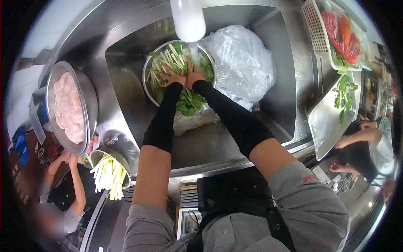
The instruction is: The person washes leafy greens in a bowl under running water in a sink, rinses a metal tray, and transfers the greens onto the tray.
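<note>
Leafy greens with pale cut stems (178, 52) fill a round metal bowl (145, 82) inside the sink. My left hand (173, 77) lies on the greens with its fingers spread. Beside it, almost touching at the wrist, my right hand (194, 75) presses down on them too, fingers apart. Neither hand is closed around anything. Leaves hang over the bowl's near side. A large clear plastic bag (241, 61) rests against the bowl on the right; its contents cannot be made out. The white faucet (187, 21) hangs over the bowl's far edge.
On the left stand a metal bowl of pale raw meat (67, 107) and a container of cut pale green stalks (109, 172). To the right are a white basket (315, 31) with bagged red peppers (342, 35) and a metal tray (325, 126) with green sprigs. Other people are at both sides.
</note>
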A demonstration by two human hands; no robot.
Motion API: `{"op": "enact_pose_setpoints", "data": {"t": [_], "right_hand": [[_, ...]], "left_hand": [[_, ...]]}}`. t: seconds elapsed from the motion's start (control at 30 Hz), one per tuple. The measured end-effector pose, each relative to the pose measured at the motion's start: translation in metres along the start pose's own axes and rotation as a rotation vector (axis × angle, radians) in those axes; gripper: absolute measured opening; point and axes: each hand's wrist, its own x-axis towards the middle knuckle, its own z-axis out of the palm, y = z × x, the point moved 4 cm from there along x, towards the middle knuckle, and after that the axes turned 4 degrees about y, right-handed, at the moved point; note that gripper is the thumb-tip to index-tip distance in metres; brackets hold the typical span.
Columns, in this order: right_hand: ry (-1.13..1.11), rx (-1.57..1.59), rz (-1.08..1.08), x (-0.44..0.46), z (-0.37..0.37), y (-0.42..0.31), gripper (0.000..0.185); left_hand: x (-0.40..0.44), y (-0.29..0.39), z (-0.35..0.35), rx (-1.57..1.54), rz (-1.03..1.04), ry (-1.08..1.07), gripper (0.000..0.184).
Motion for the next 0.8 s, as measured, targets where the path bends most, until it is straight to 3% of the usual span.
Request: {"op": "enact_pose_setpoints", "data": {"t": [0.17,0.23,0.27,0.37,0.4,0.53,0.63,0.67,0.8], "right_hand": [[0.007,-0.032,-0.047,0.034,0.026,0.022,0.087],[-0.116,-0.053,-0.022,0.032,0.029,0.025,0.087],[-0.071,-0.136,0.02,0.023,0.014,0.014,0.087],[0.059,-0.237,0.101,-0.025,-0.022,-0.033,0.088],[0.097,-0.192,0.088,-0.039,-0.034,-0.05,0.09],[0.086,-0.24,0.032,-0.03,-0.05,-0.088,0.094],[-0.022,-0.187,0.114,0.001,-0.029,-0.079,0.102],[-0.023,-0.182,0.137,0.007,-0.022,-0.078,0.104],[-0.097,-0.339,0.102,0.069,0.027,-0.048,0.106]], "left_hand": [[-0.003,-0.001,0.008,0.01,0.004,0.144,0.1],[-0.017,-0.011,-0.006,-0.103,0.026,-0.062,0.1],[-0.012,-0.011,-0.017,-0.172,0.045,-0.147,0.1],[-0.005,-0.022,-0.04,0.081,0.094,-0.065,0.099],[-0.027,-0.011,-0.075,-0.01,0.161,0.025,0.091],[-0.012,-0.002,-0.09,0.368,0.537,0.145,0.071],[0.027,-0.018,-0.046,0.517,0.689,0.013,0.068],[0.033,-0.019,-0.036,0.49,0.68,0.06,0.071],[0.039,-0.021,-0.024,0.365,0.65,-0.157,0.083]]}}
